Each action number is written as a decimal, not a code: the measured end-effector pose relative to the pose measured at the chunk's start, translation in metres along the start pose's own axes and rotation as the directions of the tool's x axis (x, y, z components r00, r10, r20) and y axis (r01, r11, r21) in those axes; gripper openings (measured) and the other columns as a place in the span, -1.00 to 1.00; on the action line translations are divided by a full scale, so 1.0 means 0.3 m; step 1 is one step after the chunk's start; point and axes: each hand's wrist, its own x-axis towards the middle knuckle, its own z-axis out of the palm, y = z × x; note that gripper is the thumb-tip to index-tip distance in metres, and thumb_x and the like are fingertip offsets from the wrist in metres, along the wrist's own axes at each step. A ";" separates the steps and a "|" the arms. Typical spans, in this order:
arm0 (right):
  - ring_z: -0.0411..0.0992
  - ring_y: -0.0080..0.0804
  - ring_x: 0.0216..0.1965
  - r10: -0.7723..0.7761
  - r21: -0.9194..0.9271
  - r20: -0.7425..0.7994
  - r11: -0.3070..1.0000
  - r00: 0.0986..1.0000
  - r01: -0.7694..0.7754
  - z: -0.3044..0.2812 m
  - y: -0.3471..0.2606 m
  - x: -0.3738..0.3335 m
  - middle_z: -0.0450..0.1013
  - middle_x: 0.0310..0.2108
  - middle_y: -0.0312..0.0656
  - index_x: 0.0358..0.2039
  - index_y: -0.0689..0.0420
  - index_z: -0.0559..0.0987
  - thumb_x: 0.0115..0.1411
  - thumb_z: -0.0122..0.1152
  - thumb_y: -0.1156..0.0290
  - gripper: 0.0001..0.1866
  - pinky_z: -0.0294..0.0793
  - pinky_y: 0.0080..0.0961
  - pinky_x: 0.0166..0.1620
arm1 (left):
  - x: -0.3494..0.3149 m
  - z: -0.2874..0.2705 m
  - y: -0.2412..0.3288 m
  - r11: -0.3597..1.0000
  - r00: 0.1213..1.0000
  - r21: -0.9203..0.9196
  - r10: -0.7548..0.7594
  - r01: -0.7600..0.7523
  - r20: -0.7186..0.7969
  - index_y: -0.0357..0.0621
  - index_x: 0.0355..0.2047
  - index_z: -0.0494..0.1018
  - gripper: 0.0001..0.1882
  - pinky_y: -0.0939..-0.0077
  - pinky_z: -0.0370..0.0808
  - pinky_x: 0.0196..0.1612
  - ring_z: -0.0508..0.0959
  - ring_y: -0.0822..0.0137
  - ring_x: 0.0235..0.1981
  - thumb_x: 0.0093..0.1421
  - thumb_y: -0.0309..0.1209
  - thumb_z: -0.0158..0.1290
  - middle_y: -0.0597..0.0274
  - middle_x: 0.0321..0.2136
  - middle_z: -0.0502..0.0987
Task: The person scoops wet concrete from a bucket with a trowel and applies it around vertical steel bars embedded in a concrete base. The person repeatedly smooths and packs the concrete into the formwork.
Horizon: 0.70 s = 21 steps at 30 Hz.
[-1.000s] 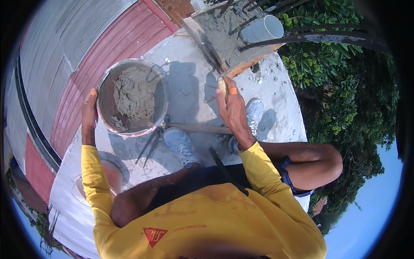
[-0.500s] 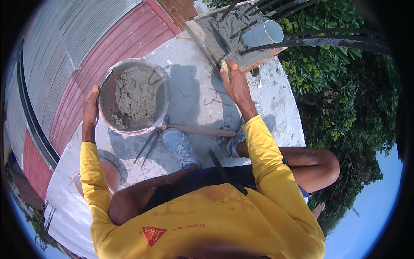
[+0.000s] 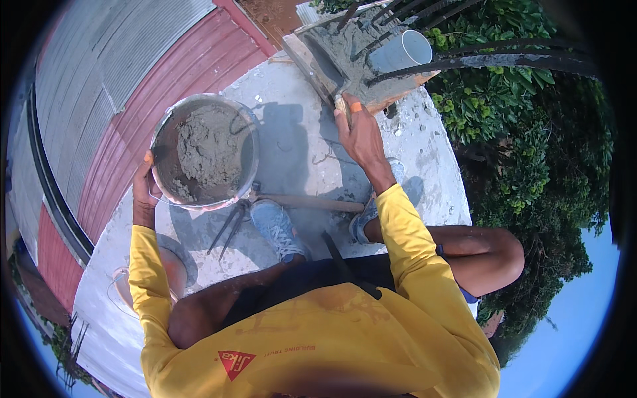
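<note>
My left hand point(image 3: 144, 182) grips the near-left side of a bucket point(image 3: 251, 174), thumb up at the rim. Grey wet mortar point(image 3: 209, 146) fills much of it. My right hand point(image 3: 363, 138) is closed round the wooden handle of a trowel point(image 3: 324, 67). The trowel's blade lies along the inner side of a wooden formwork board point(image 3: 306, 65), at the edge of mortar spread inside the form. A pale plastic container point(image 3: 391, 56) stands tilted in that mortar, among dark steel bars point(image 3: 491, 64).
A hammer-like tool with a long wooden handle point(image 3: 312, 201) lies by my shoes. A second, reddish bucket point(image 3: 174, 268) stands beside my left forearm. The concrete slab point(image 3: 279, 149) ends at a red metal roof point(image 3: 152, 123) on the left and leafy trees point(image 3: 524, 146) on the right.
The trowel blade has shifted left against the board and shows more. My right hand has come slightly nearer. My left hand has slid a little lower along the bucket.
</note>
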 end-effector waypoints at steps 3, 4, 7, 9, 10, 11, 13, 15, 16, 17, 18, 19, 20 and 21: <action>0.58 0.28 -0.16 -0.003 -0.068 0.009 0.998 1.000 0.004 -0.006 0.006 0.012 0.60 -0.22 0.27 0.21 0.27 0.43 0.44 0.14 0.29 -0.56 0.53 0.01 -0.05 | 0.004 0.020 -0.004 1.000 1.000 -0.016 -0.004 0.004 -0.009 -0.32 0.26 0.43 -0.45 0.22 0.53 0.24 0.58 0.12 0.17 0.47 -0.12 0.08 -0.03 0.17 0.57; 0.61 0.19 -0.22 0.049 -0.117 0.026 0.992 0.998 -0.046 -0.019 0.001 0.015 0.61 -0.23 0.23 0.22 0.26 0.42 0.45 0.14 0.29 -0.56 0.55 -0.02 -0.11 | 0.006 0.032 0.001 1.000 0.998 -0.012 -0.010 0.009 -0.067 -0.33 0.26 0.42 -0.46 0.23 0.54 0.23 0.59 0.12 0.15 0.47 -0.14 0.08 -0.05 0.16 0.57; 0.58 -0.25 -0.39 0.154 0.122 0.126 0.978 0.980 -0.169 -0.106 -0.060 -0.042 0.57 -0.31 0.00 0.23 0.23 0.39 0.47 0.13 0.27 -0.57 0.56 -0.23 -0.31 | -0.013 0.081 0.016 0.998 0.999 -0.054 -0.035 0.034 -0.018 -0.37 0.22 0.44 -0.52 0.28 0.59 0.16 0.65 0.15 0.07 0.47 -0.24 0.07 -0.04 0.10 0.61; 0.59 0.16 -0.29 0.218 0.486 0.349 0.789 0.911 -0.376 -0.203 -0.141 -0.134 0.56 -0.25 0.17 0.26 0.29 0.37 0.42 0.24 0.24 -0.46 0.56 -0.08 -0.17 | -0.030 0.136 0.025 0.998 0.999 -0.065 -0.012 0.009 -0.049 -0.39 0.21 0.44 -0.52 0.30 0.61 0.11 0.65 0.19 0.03 0.47 -0.23 0.08 -0.02 0.07 0.61; 0.58 0.07 -0.35 0.172 0.528 0.409 0.756 0.896 -0.387 -0.247 -0.188 -0.181 0.54 -0.28 0.12 0.25 0.29 0.38 0.40 0.26 0.26 -0.46 0.56 -0.14 -0.22 | -0.037 0.170 0.033 0.999 1.000 -0.036 0.004 -0.005 -0.024 -0.38 0.20 0.45 -0.53 0.35 0.61 0.09 0.65 0.21 0.03 0.46 -0.24 0.10 -0.01 0.07 0.61; 0.56 -0.03 -0.41 0.118 0.589 0.462 0.701 0.879 -0.403 -0.283 -0.233 -0.216 0.53 -0.32 0.08 0.25 0.30 0.39 0.39 0.28 0.27 -0.46 0.57 -0.20 -0.28 | -0.041 0.209 0.042 1.000 0.999 -0.016 0.008 -0.009 -0.044 -0.38 0.21 0.45 -0.52 0.36 0.61 0.09 0.64 0.22 0.03 0.46 -0.25 0.11 0.00 0.07 0.61; 0.59 -0.07 -0.43 -0.044 0.365 0.573 0.908 0.818 -0.207 -0.339 -0.304 -0.225 0.53 -0.30 0.09 0.24 0.29 0.41 0.38 0.26 0.30 -0.49 0.58 -0.26 -0.32 | -0.047 0.300 0.063 1.000 0.997 0.030 0.008 -0.005 -0.083 -0.39 0.24 0.44 -0.51 0.38 0.61 0.09 0.64 0.23 0.04 0.45 -0.27 0.12 0.00 0.08 0.61; 0.62 -0.08 -0.41 -0.108 0.072 0.617 0.994 0.780 0.081 -0.338 -0.378 -0.211 0.54 -0.27 0.06 0.23 0.25 0.43 0.38 0.24 0.32 -0.52 0.60 -0.25 -0.32 | -0.063 0.402 0.073 0.994 0.988 0.096 0.058 -0.045 -0.140 -0.38 0.27 0.42 -0.49 0.40 0.61 0.08 0.64 0.26 0.04 0.44 -0.28 0.13 0.01 0.08 0.61; 0.63 -0.07 -0.38 -0.117 -0.123 0.602 0.964 0.790 0.236 -0.293 -0.414 -0.201 0.55 -0.25 0.03 0.23 0.22 0.44 0.39 0.23 0.32 -0.53 0.62 -0.20 -0.30 | -0.066 0.451 0.074 0.989 0.986 0.136 0.077 -0.057 -0.149 -0.38 0.29 0.41 -0.47 0.42 0.61 0.07 0.63 0.28 0.03 0.44 -0.29 0.14 0.02 0.08 0.61; 0.64 0.03 -0.34 -0.165 -0.283 0.570 0.880 0.805 0.381 -0.240 -0.447 -0.187 0.55 -0.22 0.08 0.24 0.23 0.43 0.39 0.19 0.34 -0.54 0.63 -0.13 -0.28 | -0.068 0.496 0.072 0.982 0.983 0.175 0.097 -0.068 -0.158 -0.37 0.30 0.40 -0.46 0.44 0.61 0.07 0.63 0.30 0.03 0.44 -0.29 0.14 0.03 0.08 0.61; 0.64 0.12 -0.30 -0.148 -0.381 0.537 0.835 0.831 0.395 -0.182 -0.483 -0.171 0.55 -0.20 0.13 0.24 0.23 0.42 0.39 0.16 0.36 -0.54 0.64 -0.06 -0.27 | -0.070 0.530 0.073 0.973 0.983 0.218 0.115 -0.082 -0.144 -0.37 0.32 0.40 -0.45 0.46 0.61 0.06 0.63 0.32 0.03 0.44 -0.29 0.14 0.03 0.08 0.61; 0.64 0.12 -0.31 -0.100 -0.384 0.599 0.835 0.795 0.394 -0.153 -0.511 -0.183 0.54 -0.21 0.14 0.24 0.25 0.41 0.39 0.15 0.36 -0.54 0.64 -0.07 -0.29 | -0.071 0.559 0.070 0.959 0.984 0.256 0.148 -0.117 -0.104 -0.36 0.33 0.39 -0.44 0.48 0.61 0.04 0.63 0.33 0.03 0.44 -0.29 0.15 0.04 0.08 0.61; 0.64 0.11 -0.32 -0.117 -0.357 0.634 0.833 0.765 0.423 -0.120 -0.542 -0.202 0.53 -0.22 0.14 0.23 0.27 0.40 0.39 0.15 0.36 -0.54 0.64 -0.07 -0.30 | -0.068 0.577 0.072 0.967 0.987 0.232 0.126 -0.101 -0.097 -0.36 0.33 0.39 -0.45 0.50 0.61 0.02 0.63 0.36 0.02 0.44 -0.29 0.14 0.05 0.08 0.61; 0.64 0.10 -0.33 -0.069 -0.356 0.700 0.830 0.711 0.430 -0.098 -0.553 -0.205 0.52 -0.23 0.14 0.22 0.28 0.39 0.39 0.15 0.36 -0.54 0.64 -0.08 -0.32 | -0.067 0.589 0.071 0.970 0.986 0.216 0.131 -0.106 -0.105 -0.35 0.32 0.40 -0.45 0.53 0.62 0.00 0.63 0.38 0.01 0.44 -0.29 0.14 0.07 0.07 0.62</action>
